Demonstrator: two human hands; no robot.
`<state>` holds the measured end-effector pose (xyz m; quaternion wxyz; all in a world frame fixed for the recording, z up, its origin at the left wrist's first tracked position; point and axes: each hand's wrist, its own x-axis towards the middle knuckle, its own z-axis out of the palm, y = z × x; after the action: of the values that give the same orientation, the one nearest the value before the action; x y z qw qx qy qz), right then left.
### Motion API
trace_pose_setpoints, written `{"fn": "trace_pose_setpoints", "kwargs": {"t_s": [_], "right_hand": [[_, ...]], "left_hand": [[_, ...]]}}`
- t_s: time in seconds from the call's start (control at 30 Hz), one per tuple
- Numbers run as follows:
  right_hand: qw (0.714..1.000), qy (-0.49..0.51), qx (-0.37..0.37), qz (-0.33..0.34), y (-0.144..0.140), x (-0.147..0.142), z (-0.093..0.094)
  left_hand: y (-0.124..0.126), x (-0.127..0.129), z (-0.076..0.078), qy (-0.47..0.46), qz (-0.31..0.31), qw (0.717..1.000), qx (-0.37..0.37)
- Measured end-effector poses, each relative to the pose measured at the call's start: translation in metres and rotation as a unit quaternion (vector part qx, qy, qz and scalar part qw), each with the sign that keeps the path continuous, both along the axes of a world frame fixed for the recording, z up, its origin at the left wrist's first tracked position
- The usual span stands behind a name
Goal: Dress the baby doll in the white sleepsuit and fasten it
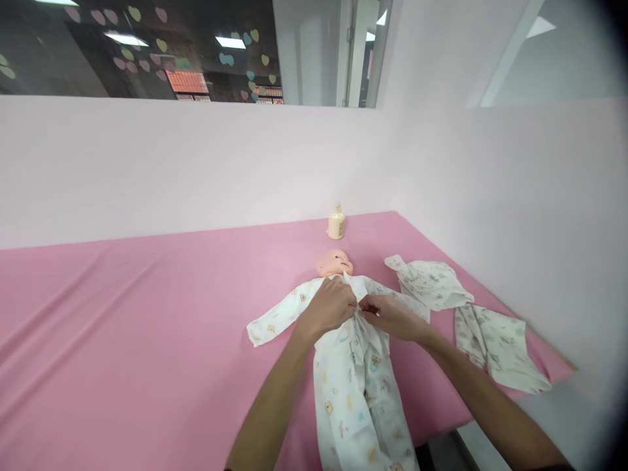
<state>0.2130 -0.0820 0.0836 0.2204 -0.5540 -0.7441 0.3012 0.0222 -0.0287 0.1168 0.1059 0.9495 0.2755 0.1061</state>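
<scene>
A baby doll (pixel 335 262) lies on its back on the pink-covered table, head away from me, dressed in white baby clothes (pixel 341 386) with small animal prints. One sleeve stretches out to the left, and the legs run down toward me. Over the chest, my left hand (pixel 334 303) is closed with its fingers pinching the front of the clothes. Close beside it on the right, my right hand (pixel 390 315) also pinches the cloth, which gathers into folds below. My fingers hide the exact bit of cloth, tie or fastener between them.
Behind the doll's head stands a cream pump bottle (pixel 336 222). To the right lie a crumpled printed garment (pixel 434 282) and a second folded one (pixel 503 347) near the edge of the pink table (pixel 147 353). White walls rise behind and on the right.
</scene>
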Motion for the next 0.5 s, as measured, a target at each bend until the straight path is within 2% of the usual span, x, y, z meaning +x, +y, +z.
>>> {"fn": "trace_pose_setpoints", "kwargs": {"t_s": [0.2, 0.5], "right_hand": [[0.999, -0.001, 0.033, 0.004, 0.0, 0.002, -0.009], [0.99, -0.072, 0.117, -0.013, -0.006, -0.006, -0.012]], "left_hand": [[0.006, -0.003, -0.006, -0.018, -0.018, 0.999, -0.019], [0.005, 0.0, -0.007, 0.003, -0.006, 1.0, 0.002]]}}
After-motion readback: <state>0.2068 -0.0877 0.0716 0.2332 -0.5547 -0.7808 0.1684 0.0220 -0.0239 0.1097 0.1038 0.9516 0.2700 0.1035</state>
